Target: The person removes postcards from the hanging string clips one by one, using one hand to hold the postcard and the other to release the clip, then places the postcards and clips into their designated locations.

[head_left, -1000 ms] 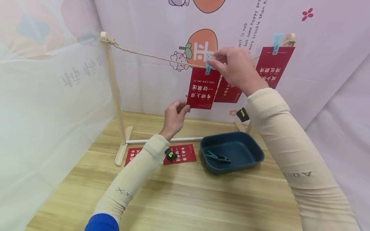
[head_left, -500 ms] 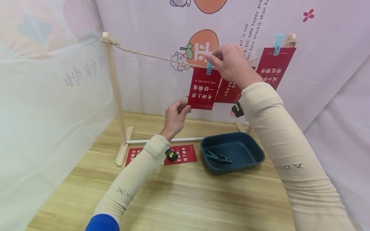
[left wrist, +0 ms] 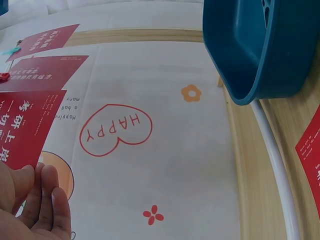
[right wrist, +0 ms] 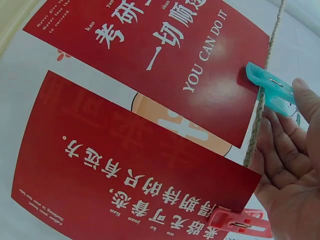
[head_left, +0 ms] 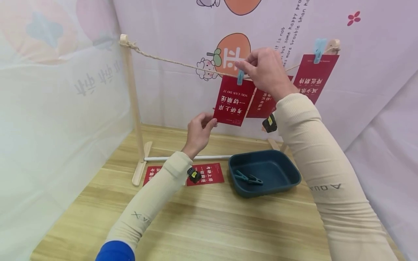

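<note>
A red card (head_left: 233,103) with white lettering hangs from the twine (head_left: 173,62), fastened at its top edge by a light-blue clothespin (right wrist: 272,87). My right hand (head_left: 267,72) pinches the upper end of that clothespin, thumb on the near side and fingers curled behind. With thumb and fingertips, my left hand (head_left: 197,134) holds the card's lower left corner, as the left wrist view also shows. Right beside it hangs a second red card (right wrist: 125,165), under a pink clothespin (right wrist: 240,222). Farther right, another blue clothespin (head_left: 318,51) holds a third card (head_left: 315,78).
Below the line stands a dark blue basin (head_left: 264,194) with several clothespins (head_left: 248,177) inside. Red cards (head_left: 212,174) lie on the wooden table (head_left: 228,224), partly under my left forearm. The rack has a wooden post (head_left: 134,98) at left and a white rod (head_left: 209,157) along its base.
My right hand's fingertips have shifted slightly up to the top end of the clothespin. The left hand stays at the card's corner. The whole head view has drifted a little.
</note>
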A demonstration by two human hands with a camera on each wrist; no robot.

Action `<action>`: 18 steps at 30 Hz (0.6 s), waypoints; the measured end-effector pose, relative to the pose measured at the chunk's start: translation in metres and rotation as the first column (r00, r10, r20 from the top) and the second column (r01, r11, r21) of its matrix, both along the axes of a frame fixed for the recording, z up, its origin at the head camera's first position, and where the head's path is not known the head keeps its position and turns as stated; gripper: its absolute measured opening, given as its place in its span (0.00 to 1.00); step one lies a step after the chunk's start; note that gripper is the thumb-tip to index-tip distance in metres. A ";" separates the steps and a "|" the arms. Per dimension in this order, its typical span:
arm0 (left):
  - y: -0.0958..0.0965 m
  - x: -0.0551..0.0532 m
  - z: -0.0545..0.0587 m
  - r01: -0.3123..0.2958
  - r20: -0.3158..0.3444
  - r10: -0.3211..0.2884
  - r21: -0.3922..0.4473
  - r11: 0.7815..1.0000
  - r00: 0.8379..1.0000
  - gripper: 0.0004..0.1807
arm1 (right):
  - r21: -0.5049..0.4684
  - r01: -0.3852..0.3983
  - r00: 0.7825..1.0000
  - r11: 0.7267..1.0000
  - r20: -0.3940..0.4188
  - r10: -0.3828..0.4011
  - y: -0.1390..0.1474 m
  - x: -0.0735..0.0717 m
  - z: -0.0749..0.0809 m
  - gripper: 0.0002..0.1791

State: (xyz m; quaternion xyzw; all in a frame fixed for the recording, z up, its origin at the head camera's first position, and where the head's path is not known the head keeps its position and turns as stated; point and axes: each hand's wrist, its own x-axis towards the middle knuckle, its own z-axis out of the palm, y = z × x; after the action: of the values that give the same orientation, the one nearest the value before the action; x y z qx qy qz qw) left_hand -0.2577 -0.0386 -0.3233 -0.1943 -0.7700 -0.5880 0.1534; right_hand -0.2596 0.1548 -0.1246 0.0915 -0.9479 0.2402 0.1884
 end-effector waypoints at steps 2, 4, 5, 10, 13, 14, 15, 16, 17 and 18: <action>0.000 0.000 0.000 0.002 -0.001 -0.002 0.002 1.000 1.000 0.13 | 0.003 -0.005 0.999 1.000 -0.043 0.005 0.000 -0.001 -0.001 0.27; 0.000 0.000 0.001 0.003 -0.005 -0.003 0.003 1.000 1.000 0.13 | 0.002 -0.010 0.996 1.000 -0.083 0.011 -0.001 -0.001 -0.002 0.25; 0.000 0.000 0.001 0.004 -0.007 -0.004 0.004 1.000 1.000 0.13 | 0.003 -0.013 0.995 1.000 -0.103 0.013 -0.001 0.000 -0.002 0.25; 0.000 0.001 0.002 0.013 -0.008 -0.013 0.008 1.000 1.000 0.13 | -0.006 -0.014 0.982 1.000 -0.188 0.013 -0.002 0.001 -0.002 0.24; 0.000 0.002 0.002 0.016 -0.005 -0.016 0.007 1.000 1.000 0.13 | -0.021 -0.016 0.973 1.000 -0.231 0.011 -0.002 0.000 -0.001 0.24; -0.001 0.002 0.003 0.017 -0.005 -0.017 0.007 1.000 1.000 0.13 | -0.025 -0.019 0.968 0.999 -0.249 0.013 -0.002 0.000 -0.001 0.23; -0.001 0.002 0.003 0.018 -0.005 -0.018 0.007 1.000 1.000 0.13 | -0.028 -0.023 0.964 0.999 -0.267 0.014 -0.003 0.000 -0.001 0.23; -0.001 0.002 0.003 0.018 -0.006 -0.018 0.006 1.000 1.000 0.13 | -0.034 -0.027 0.960 0.999 -0.278 0.016 -0.003 0.000 0.000 0.23; -0.001 0.002 0.003 0.019 -0.006 -0.019 0.005 1.000 1.000 0.13 | -0.038 -0.031 0.956 0.999 -0.293 0.019 -0.003 0.000 0.000 0.23; -0.001 0.003 0.003 0.019 -0.006 -0.019 0.006 1.000 1.000 0.13 | -0.039 -0.037 0.950 0.999 -0.310 0.023 -0.004 0.001 0.000 0.23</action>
State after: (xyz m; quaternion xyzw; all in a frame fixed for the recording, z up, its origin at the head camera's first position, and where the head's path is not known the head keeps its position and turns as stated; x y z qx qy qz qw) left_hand -0.2550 -0.0395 -0.3205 -0.2031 -0.7660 -0.5911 0.1507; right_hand -0.2591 0.1512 -0.1242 0.1381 -0.8996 0.2464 0.3331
